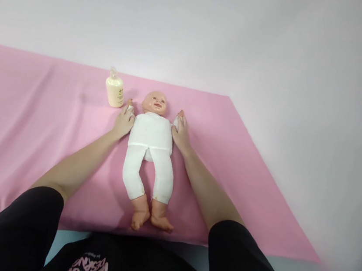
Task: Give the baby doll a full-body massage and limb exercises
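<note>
A baby doll [151, 134] with a white cloth body lies on its back on the pink sheet, head toward the wall and bare feet toward me. My left hand [124, 121] is wrapped round the doll's arm on the left side, with the small doll hand sticking out above my fingers. On the other side my right hand [181, 133] closes round the other doll arm in the same way. Both doll arms are bent up beside its head. My hands cover most of the white sleeves.
A pump bottle [115, 92] of pale yellow liquid stands upright just beyond my left hand. The pink sheet [36, 135] covers the table, with creases on the left. A plain white wall [193, 31] rises behind the table's far edge.
</note>
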The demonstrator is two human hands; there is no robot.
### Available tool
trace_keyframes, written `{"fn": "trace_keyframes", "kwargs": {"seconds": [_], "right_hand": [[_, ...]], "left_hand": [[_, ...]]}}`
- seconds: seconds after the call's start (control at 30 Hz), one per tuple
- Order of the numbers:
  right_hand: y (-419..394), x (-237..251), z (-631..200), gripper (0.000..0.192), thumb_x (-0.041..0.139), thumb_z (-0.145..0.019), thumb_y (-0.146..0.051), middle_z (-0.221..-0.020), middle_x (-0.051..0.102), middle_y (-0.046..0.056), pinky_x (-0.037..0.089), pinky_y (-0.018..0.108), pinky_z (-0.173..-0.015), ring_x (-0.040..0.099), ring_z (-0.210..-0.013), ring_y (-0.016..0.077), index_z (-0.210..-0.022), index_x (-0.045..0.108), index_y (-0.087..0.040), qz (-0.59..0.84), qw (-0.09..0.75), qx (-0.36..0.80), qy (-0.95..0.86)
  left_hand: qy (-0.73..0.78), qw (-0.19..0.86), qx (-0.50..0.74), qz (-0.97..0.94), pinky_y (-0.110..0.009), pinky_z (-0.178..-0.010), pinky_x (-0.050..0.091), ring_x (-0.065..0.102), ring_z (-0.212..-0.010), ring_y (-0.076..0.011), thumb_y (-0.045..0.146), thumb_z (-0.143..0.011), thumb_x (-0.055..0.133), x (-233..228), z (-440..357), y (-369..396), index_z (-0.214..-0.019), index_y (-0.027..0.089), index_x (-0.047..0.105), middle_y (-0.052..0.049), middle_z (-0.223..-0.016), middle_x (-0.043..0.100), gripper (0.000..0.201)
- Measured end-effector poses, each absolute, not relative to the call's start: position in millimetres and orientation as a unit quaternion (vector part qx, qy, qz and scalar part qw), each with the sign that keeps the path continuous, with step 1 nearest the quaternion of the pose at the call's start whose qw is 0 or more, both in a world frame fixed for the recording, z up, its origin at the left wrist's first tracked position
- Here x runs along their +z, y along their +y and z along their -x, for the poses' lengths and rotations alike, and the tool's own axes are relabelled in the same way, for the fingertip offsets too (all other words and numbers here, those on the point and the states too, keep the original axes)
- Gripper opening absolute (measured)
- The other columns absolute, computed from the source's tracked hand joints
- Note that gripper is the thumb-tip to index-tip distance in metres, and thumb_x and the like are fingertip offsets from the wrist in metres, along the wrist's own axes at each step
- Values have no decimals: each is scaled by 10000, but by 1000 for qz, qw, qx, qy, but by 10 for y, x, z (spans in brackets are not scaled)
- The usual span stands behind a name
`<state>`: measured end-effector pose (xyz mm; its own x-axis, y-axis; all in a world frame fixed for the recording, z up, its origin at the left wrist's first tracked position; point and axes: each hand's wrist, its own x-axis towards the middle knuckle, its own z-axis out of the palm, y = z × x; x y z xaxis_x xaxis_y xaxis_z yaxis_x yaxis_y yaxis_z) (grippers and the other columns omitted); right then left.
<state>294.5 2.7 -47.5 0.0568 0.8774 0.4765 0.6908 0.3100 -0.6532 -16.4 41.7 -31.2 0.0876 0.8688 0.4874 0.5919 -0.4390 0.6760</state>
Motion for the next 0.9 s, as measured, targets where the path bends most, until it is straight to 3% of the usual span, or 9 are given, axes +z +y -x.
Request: {"fn": "trace_keyframes", "kwargs": {"seconds": [0.13, 0.27, 0.4, 0.47, 0.53, 0.63, 0.73, 0.8, 0.9], "right_hand": [[8, -433, -2958, 674, 407, -1020, -496, -1727, 277, 138, 222, 612, -1336, 231, -1629, 284, -1623, 328, -206, 564, 444, 101, -689], [-79, -322, -2913, 785, 502, -989, -463, -1715, 263, 149, 239, 614, -1326, 237, -1622, 293, -1659, 160, -236, 519, 499, 71, -691], [-167, -252, -2831, 919, 621, -924, -447, -1679, 210, 186, 426, 621, -1208, 353, -1542, 340, -1640, 72, -269, 471, 581, 40, -663], [-214, -231, -2795, 915, 654, -898, -434, -1626, 281, 193, 528, 568, -1107, 498, -1410, 327, -1622, 118, -276, 437, 601, 33, -669], [-267, -203, -2769, 858, 669, -881, -423, -1515, 437, 168, 574, 519, -1032, 605, -1241, 292, -1594, 212, -283, 403, 598, 25, -692], [-351, -141, -2751, 706, 660, -871, -435, -1276, 636, 108, 589, 500, -985, 667, -1078, 273, -1508, 393, -283, 360, 550, 5, -753], [-411, -91, -2747, 599, 641, -856, -492, -1152, 711, 98, 581, 531, -978, 696, -1031, 301, -1395, 535, -254, 338, 476, -7, -812], [-423, -88, -2744, 630, 612, -857, -528, -1187, 714, 104, 567, 547, -1011, 698, -1060, 311, -1416, 528, -251, 354, 450, 2, -820], [-395, -122, -2730, 736, 522, -919, -530, -1407, 615, 156, 519, 572, -1118, 623, -1282, 334, -1564, 338, -225, 394, 467, 12, -791]], "left_hand": [[489, 172, 454, -724, -657, -1289, 255, 409, -1516, -391, 346, -981, 530, -318, 174, 429, -1405, 155, 557, -222, -1574, 457, 466], [440, 173, 522, -710, -624, -1297, 251, 362, -1536, -388, 392, -935, 669, -270, 175, 394, -1517, 199, 393, -222, -1584, 393, 673], [386, 147, 588, -696, -561, -1256, 347, 374, -1529, -346, 478, -890, 753, -188, 146, 299, -1602, 275, 212, -193, -1630, 311, 917], [377, 134, 591, -700, -537, -1215, 407, 473, -1455, -330, 507, -885, 747, -129, 120, 221, -1585, 241, 253, -198, -1557, 418, 897], [369, 114, 571, -724, -524, -1159, 463, 590, -1321, -320, 508, -871, 742, -57, 95, 130, -1478, 202, 422, -174, -1394, 579, 751], [321, 85, 487, -808, -485, -1037, 535, 694, -1067, -290, 460, -834, 735, 59, 65, -4, -1159, 198, 645, -105, -1102, 719, 427], [277, 74, 409, -866, -448, -963, 551, 705, -961, -269, 445, -795, 731, 144, 52, -89, -984, 219, 680, -78, -982, 750, 298], [281, 80, 392, -873, -446, -957, 554, 705, -955, -270, 468, -791, 728, 161, 52, -103, -963, 230, 678, -80, -978, 755, 298], [310, 97, 404, -855, -483, -1013, 544, 700, -1046, -300, 507, -839, 683, 128, 51, -66, -1099, 219, 666, -113, -1082, 747, 388]]}}
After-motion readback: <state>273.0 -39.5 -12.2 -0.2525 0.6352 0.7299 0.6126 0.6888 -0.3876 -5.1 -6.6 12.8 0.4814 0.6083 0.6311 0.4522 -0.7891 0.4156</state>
